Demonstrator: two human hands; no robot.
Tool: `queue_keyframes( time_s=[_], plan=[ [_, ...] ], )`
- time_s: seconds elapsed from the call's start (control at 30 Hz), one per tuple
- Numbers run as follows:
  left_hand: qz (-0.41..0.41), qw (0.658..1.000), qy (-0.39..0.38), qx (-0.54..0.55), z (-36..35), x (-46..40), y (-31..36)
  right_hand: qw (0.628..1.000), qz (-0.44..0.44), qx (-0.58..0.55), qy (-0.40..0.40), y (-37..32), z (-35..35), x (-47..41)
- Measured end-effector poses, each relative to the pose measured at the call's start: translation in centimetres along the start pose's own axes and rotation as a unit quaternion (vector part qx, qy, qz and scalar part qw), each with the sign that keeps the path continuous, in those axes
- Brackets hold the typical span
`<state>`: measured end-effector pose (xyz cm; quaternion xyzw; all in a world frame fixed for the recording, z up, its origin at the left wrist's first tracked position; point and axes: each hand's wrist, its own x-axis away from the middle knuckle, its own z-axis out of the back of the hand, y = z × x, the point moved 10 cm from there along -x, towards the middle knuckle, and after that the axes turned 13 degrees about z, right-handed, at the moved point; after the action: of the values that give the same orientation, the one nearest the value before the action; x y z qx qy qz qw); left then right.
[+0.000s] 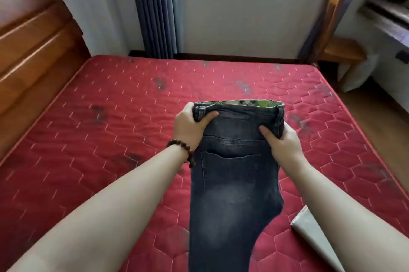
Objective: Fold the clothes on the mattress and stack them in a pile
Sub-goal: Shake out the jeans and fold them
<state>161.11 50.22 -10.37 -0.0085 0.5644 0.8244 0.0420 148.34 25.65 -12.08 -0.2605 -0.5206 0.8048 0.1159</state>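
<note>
Dark jeans (232, 174) held up over the mattress (110, 116), back pocket facing camera, green plaid lining at the waistband. Left hand (190, 125) fingers clenched on the waistband's left corner, thumb over the front; right hand (281, 141) fingers grasping the right edge just below it. Legs hang down from the fingers. Mattress: red, hexagon quilting, dark smudges. Grey folded cloth (314, 238) below the right fingers. Beyond: wooden headboard (33, 50), grey curtains (157, 12), wooden chair (338, 43). No readable labels.
</note>
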Motion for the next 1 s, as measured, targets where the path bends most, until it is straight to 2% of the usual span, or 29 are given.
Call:
queue_keyframes(
  time_s=[0.17, 0.33, 0.4, 0.47, 0.5, 0.6, 0.7, 0.9, 1.0],
  plan=[
    [0.02, 0.998, 0.054, -0.024, -5.5, -5.7, -7.3, 0.995, 0.026, 0.098, 0.026, 8.1, -3.5, -4.7],
    [0.046, 0.992, 0.066, -0.095, -11.7, -11.9, -15.0, 0.992, 0.022, 0.127, 0.016, 18.0, -7.3, -9.2],
    [0.059, 0.99, 0.079, -0.101, -13.7, -14.3, -18.0, 0.992, 0.001, 0.125, 0.013, 22.7, -9.0, -11.2],
    [0.112, 0.981, 0.067, -0.146, -16.2, -15.9, -22.3, 0.988, -0.056, 0.144, -0.025, 28.3, -10.9, -12.1],
    [0.156, 0.968, 0.042, -0.193, -17.7, -16.2, -25.2, 0.979, -0.105, 0.163, -0.068, 31.5, -12.0, -11.9],
    [0.284, 0.896, -0.07, -0.334, -21.9, -14.3, -34.8, 0.924, -0.222, 0.23, -0.211, 40.0, -14.4, -8.8],
    [0.307, 0.855, -0.099, -0.405, -23.4, -12.0, -39.9, 0.904, -0.24, 0.274, -0.226, 44.1, -14.5, -6.7],
    [0.268, 0.872, -0.084, -0.402, -24.9, -11.9, -41.5, 0.922, -0.207, 0.284, -0.161, 45.2, -16.2, -6.4],
    [0.242, 0.896, -0.027, -0.37, -23.7, -12.3, -40.2, 0.938, -0.152, 0.295, -0.1, 43.6, -16.0, -7.4]
  ],
)
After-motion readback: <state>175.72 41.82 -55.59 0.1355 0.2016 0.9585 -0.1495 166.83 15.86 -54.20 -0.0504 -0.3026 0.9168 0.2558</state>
